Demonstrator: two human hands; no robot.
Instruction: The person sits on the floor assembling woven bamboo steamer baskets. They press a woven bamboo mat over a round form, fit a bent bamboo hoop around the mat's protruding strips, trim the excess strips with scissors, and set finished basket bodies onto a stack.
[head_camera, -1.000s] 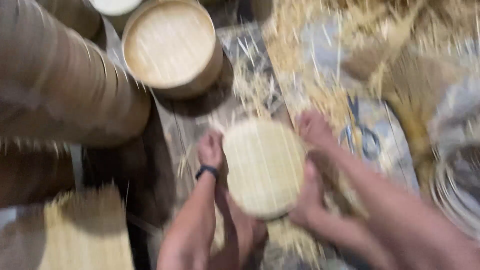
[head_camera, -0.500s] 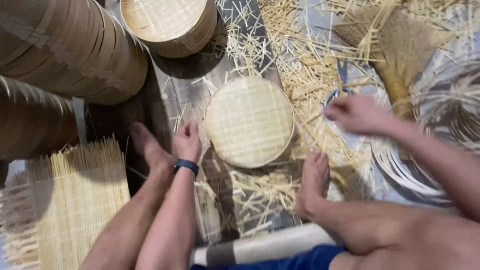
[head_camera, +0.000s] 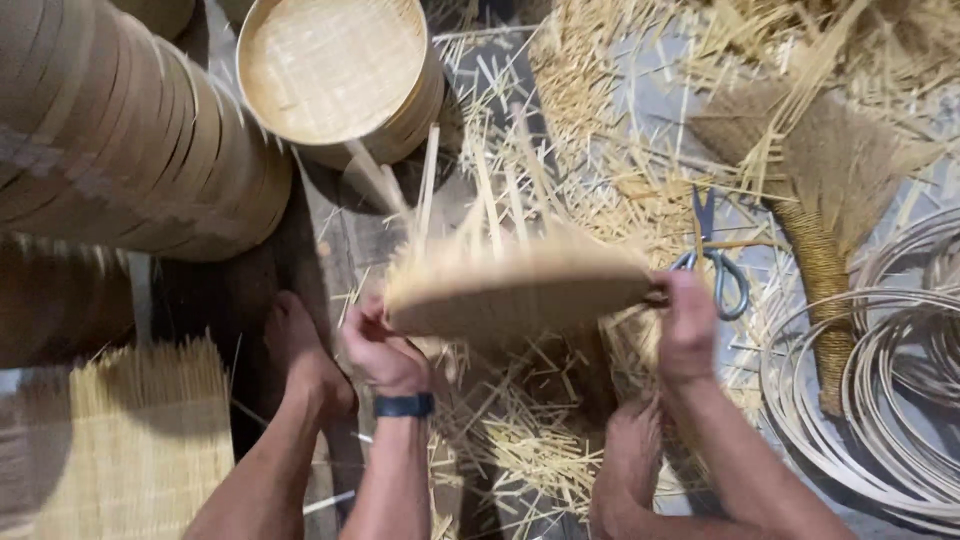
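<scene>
Hands are pinching a woven disc (head_camera: 520, 285) at opposite rims: left hand (head_camera: 385, 350) on the near-left edge, right hand (head_camera: 690, 330) on the right. Disc is hanging edge-on above the strip-littered floor (head_camera: 520, 450), probably so the untrimmed ends poke upward; scissors (head_camera: 715, 265) are lying just beside the right hand.

**A workshop floor buried in bamboo offcuts**

Pale splinters and slivers (head_camera: 560, 130) are lying thick across a grey floor (head_camera: 655, 105), with dark boards (head_camera: 340, 240) showing through at the middle. A long stack of round bamboo rims (head_camera: 120, 140) is leaning in from the upper left, and an open woven basket (head_camera: 335, 70) is sitting beside it. A flat slat mat (head_camera: 120, 440) is lying lower left. Coiled cane (head_camera: 880, 390), a straw broom (head_camera: 810, 170) and scissors (head_camera: 715, 265) are resting at the right under dim, even light
</scene>
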